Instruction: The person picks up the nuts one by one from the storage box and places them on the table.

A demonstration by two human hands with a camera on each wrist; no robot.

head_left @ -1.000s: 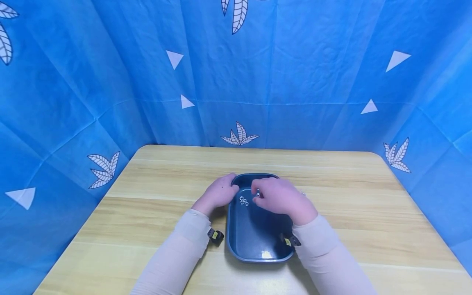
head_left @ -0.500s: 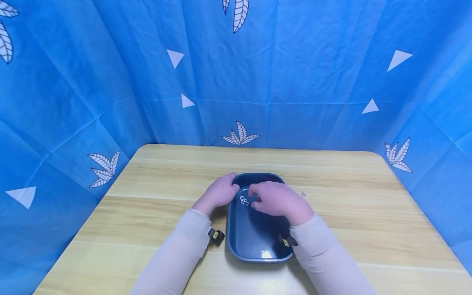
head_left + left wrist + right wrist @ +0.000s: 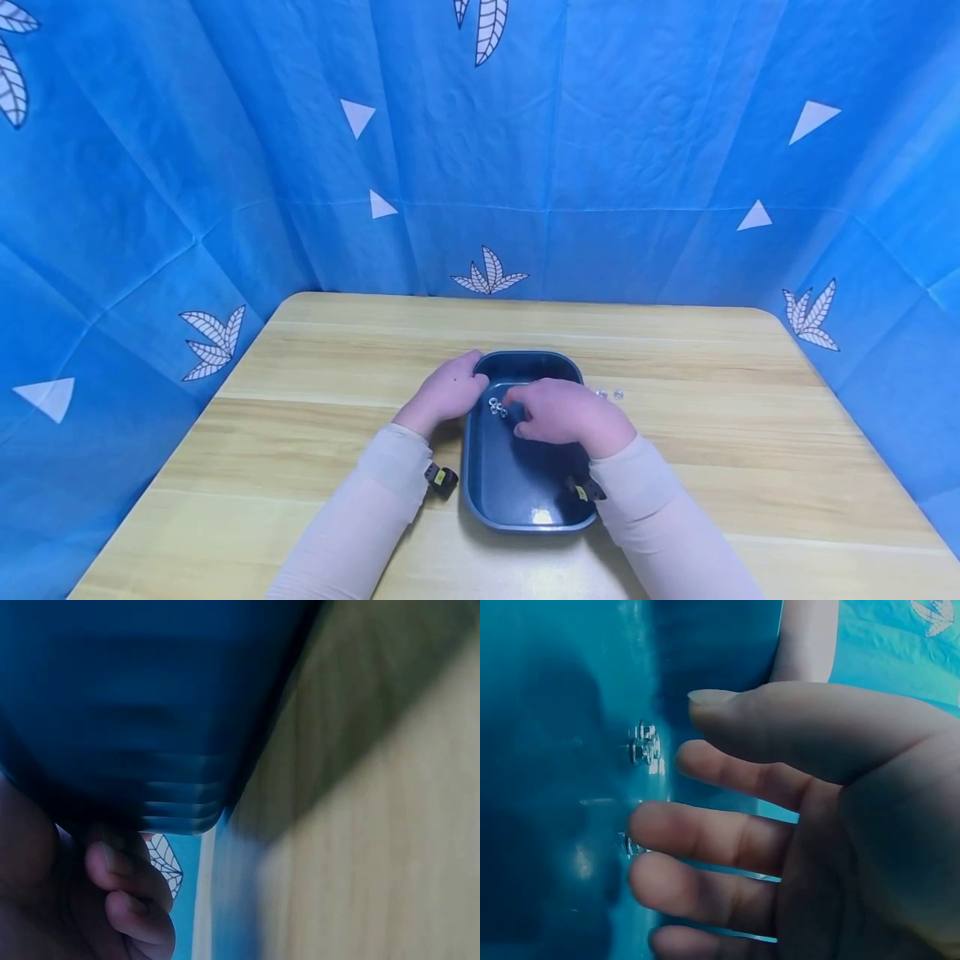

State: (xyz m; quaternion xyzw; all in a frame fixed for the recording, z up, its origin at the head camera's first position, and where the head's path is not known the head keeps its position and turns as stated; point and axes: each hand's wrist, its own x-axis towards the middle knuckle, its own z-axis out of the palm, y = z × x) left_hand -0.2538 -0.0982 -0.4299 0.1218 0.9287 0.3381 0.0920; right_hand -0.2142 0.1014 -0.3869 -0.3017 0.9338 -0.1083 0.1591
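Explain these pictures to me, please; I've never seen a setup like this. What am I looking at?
No machine here: a person works with two bare hands. The wide picture comes from a camera on the head; the two close ones from cameras on the wrists. On the wooden table stands a dark blue tray with small shiny pieces inside, probably nuts; more such pieces lie to its right. The left hand grips the tray's left side. The right hand is over the tray, close to the pieces, fingers apart, and holds nothing that I can make out.
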